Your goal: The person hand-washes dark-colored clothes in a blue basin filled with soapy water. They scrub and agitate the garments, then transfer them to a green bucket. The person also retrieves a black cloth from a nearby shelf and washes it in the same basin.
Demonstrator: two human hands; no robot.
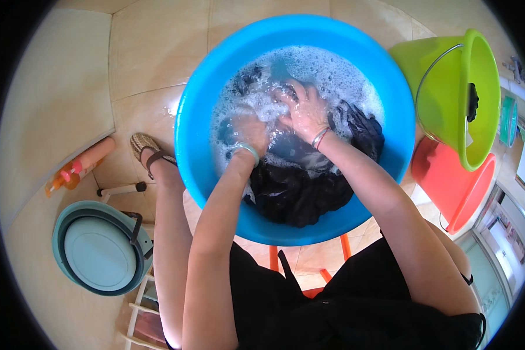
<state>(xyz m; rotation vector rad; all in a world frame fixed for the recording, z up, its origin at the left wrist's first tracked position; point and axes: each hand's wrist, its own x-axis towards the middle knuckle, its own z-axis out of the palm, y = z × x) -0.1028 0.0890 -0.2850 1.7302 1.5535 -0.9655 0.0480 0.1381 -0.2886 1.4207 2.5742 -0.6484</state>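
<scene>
1. Black clothes [300,195] lie in soapy water in a blue basin [195,116], bunched at its near side, with more rising above the suds at the right.
2. Right hand [309,114]: near the basin's middle, its fingers [298,89] spread wide over the suds and wet cloth.
3. Left hand [249,129]: low in the suds, to the left; foam and blur hide its fingers, so I cannot tell whether they hold anything.
4. Right of the basin: a green bucket [446,105], with a red bucket [449,181] just nearer.
5. Left, on the near side: a pale blue tub [99,254].
</scene>
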